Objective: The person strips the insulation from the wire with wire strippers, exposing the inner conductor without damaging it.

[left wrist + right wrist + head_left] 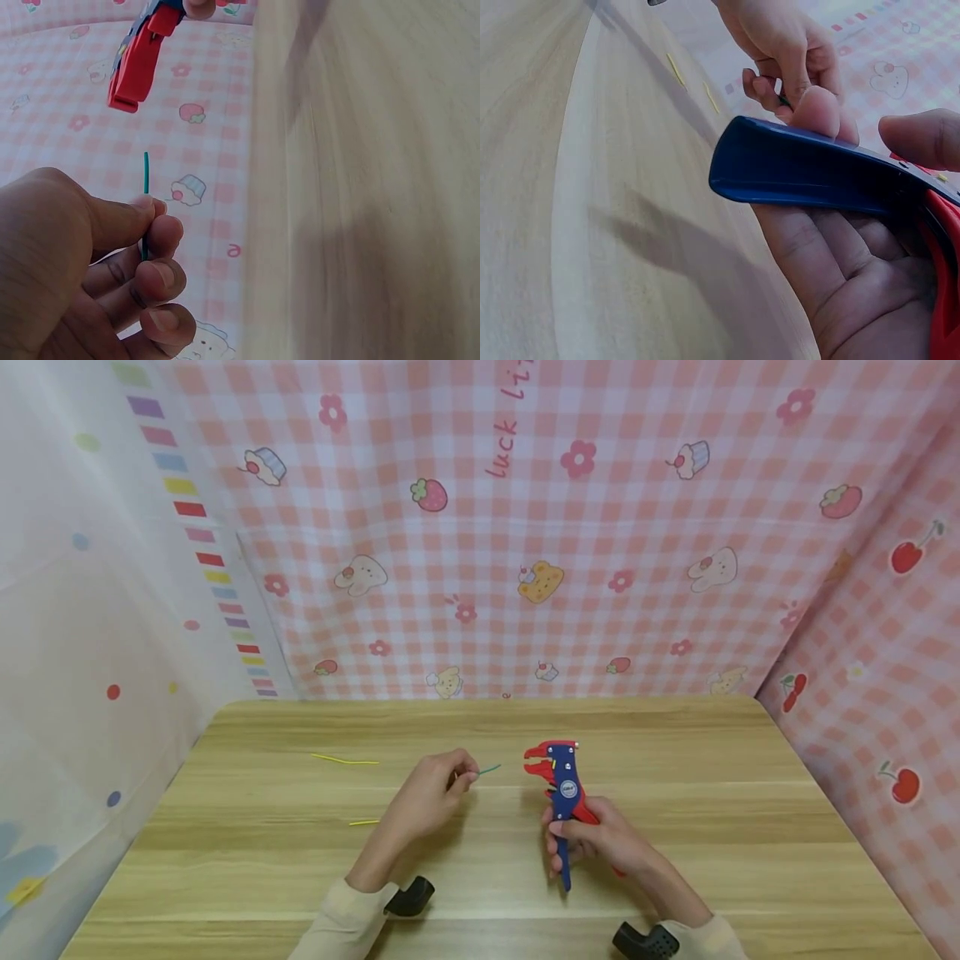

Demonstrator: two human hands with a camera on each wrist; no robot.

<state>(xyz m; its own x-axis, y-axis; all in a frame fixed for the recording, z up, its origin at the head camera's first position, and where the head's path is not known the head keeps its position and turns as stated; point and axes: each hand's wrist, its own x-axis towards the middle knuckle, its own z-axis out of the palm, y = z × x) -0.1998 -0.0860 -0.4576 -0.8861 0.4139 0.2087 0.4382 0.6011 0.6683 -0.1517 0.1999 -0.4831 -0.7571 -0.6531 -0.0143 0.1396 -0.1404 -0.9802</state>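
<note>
Thumb and forefinger of my left hand (435, 789) pinch a short green wire (490, 768). Its end sticks out toward the right, and in the left wrist view the green wire (146, 174) stands upright from the fingertips. My right hand (607, 835) grips a wire stripper (567, 785) with blue and red handles. The tool's red jaws face left, apart from the wire's tip. In the right wrist view the blue handle (810, 165) lies across the fingers, and the red handle (946, 277) is beside the palm.
Two yellow wires lie on the wooden table (300, 877) to the left: a longer yellow wire (345, 760) farther back and another yellow wire (364, 822) near the left wrist. A pink checked cloth (480, 535) hangs behind the table, with more cloth at both sides.
</note>
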